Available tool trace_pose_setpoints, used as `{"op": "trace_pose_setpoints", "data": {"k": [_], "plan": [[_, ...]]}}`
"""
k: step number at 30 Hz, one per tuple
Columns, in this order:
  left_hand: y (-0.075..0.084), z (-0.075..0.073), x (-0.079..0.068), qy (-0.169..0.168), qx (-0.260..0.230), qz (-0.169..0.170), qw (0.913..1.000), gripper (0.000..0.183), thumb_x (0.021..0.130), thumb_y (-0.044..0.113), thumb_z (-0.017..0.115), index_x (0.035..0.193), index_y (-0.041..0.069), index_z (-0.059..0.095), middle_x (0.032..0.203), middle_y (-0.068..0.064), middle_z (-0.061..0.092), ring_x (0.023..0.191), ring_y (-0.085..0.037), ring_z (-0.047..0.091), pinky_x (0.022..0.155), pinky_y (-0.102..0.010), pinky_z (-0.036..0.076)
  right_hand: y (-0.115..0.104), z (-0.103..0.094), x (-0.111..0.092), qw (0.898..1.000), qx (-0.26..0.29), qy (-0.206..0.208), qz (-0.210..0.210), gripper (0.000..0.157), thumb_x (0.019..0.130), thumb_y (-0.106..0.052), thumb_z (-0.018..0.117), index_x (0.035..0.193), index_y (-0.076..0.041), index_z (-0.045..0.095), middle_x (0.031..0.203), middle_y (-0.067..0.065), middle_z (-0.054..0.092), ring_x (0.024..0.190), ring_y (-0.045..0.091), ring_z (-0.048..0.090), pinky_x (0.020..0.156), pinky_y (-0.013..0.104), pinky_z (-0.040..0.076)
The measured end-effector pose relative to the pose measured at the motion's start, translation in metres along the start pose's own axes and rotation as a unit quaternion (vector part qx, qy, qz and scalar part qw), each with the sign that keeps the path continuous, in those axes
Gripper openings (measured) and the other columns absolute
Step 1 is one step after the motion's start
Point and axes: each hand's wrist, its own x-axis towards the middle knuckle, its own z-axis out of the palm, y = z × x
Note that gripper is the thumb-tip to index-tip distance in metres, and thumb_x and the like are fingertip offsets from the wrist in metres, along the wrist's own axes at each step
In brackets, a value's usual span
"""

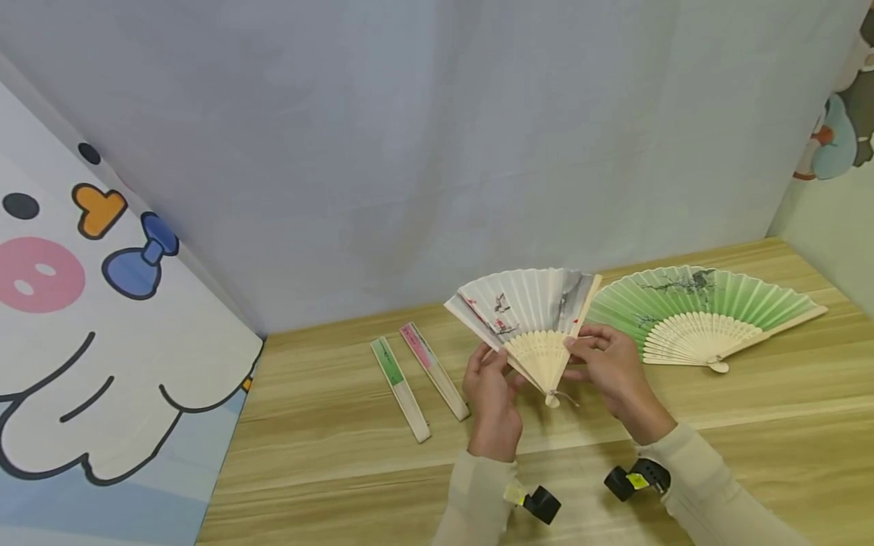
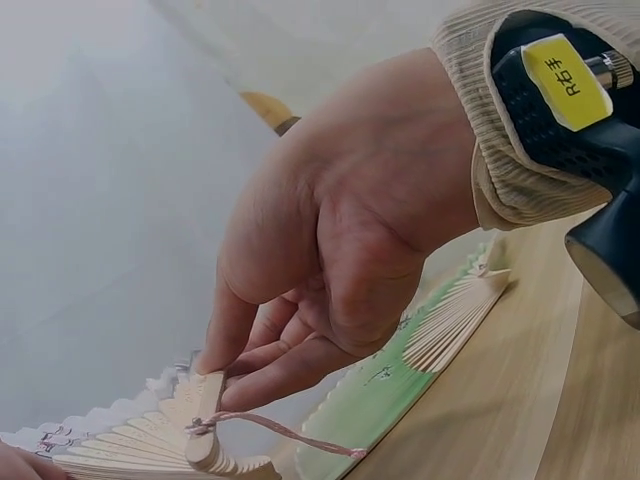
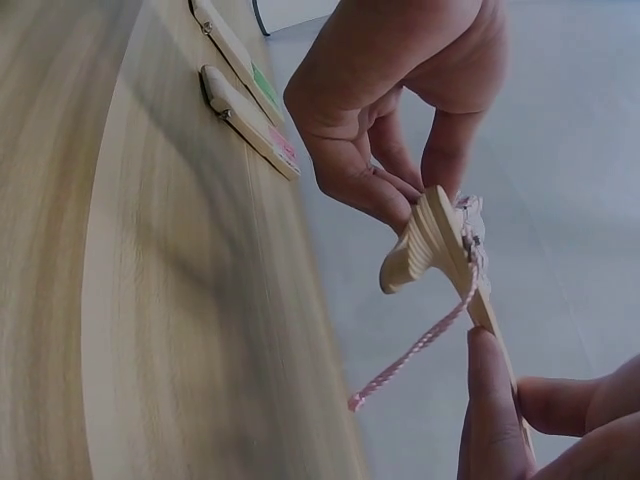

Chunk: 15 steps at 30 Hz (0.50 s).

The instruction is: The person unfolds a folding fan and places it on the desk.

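Both hands hold a partly spread folding fan above the table, its white-and-grey leaf painted with a bird and red blossoms. The left hand grips its left edge, while the right hand pinches the right guard stick between thumb and fingers. The fan's pivot end points toward the person, and a pink cord hangs from it in the right wrist view. Part of the leaf lies folded at the left side. In the left wrist view, the right hand's thumb and fingers close on the guard near the pivot.
A green fan lies spread on the wooden table at the right. Left of the hands lie two folded fans, one green and one pink. A grey cloth wall stands behind, with a cartoon panel at the left.
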Motion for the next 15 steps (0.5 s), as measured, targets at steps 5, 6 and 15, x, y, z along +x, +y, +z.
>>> {"op": "trace_pose_setpoints", "data": {"k": [5,6,15], "plan": [[0.0016,0.0009,0.0005,0.007,-0.015,0.007,0.9998,0.035,0.101,0.001,0.062,0.136,-0.004,0.059,0.112,-0.01,0.061,0.09,-0.014,0.061,0.06,-0.017,0.049,0.0002,-0.0006,0.0007,1.0,0.015,0.007,0.0,0.026,0.105,0.001,0.059,0.126,0.009,0.047,0.086,-0.006,0.067,0.075,0.007,0.067,0.067,0.026,0.064],[0.0016,0.0011,0.0007,0.01,-0.018,0.008,0.9998,0.034,0.101,0.0,0.062,0.135,-0.004,0.059,0.112,-0.01,0.06,0.089,-0.014,0.061,0.059,-0.017,0.049,0.0,-0.0007,0.0007,1.0,0.019,0.008,0.0,0.025,0.105,0.001,0.059,0.126,0.009,0.047,0.086,-0.006,0.066,0.075,0.007,0.067,0.067,0.026,0.065],[0.0013,0.0017,0.0014,0.02,-0.038,0.014,0.999,0.028,0.102,-0.002,0.059,0.13,-0.003,0.058,0.109,-0.01,0.061,0.085,-0.012,0.062,0.057,-0.016,0.049,-0.0014,-0.0009,-0.0001,0.999,0.047,0.019,0.004,0.021,0.105,0.003,0.059,0.121,0.005,0.046,0.085,-0.004,0.065,0.074,0.007,0.067,0.067,0.026,0.064]]}}
